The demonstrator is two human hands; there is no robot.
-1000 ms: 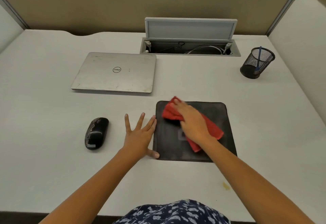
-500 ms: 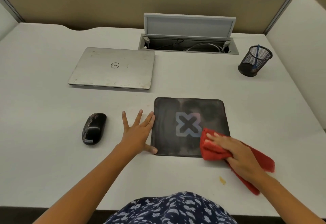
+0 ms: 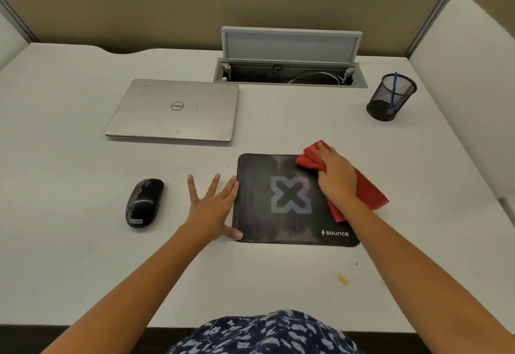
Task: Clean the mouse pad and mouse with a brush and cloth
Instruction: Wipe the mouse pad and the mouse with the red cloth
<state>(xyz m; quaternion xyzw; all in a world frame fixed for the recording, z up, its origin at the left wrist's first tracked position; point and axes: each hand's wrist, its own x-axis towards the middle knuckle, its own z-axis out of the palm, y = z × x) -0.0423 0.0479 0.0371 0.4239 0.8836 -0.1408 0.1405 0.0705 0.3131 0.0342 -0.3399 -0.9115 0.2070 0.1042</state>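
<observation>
Silver laptop (image 3: 172, 109), open cable hatch (image 3: 289, 47) and mesh cup (image 3: 379, 105) stand on the desk (image 3: 69, 158).

White surface (image 3: 83, 242) with open cable hatch (image 3: 289, 74) at back, tan partition (image 3: 195, 5) behind, white side panels (image 3: 459, 60), even light.
</observation>
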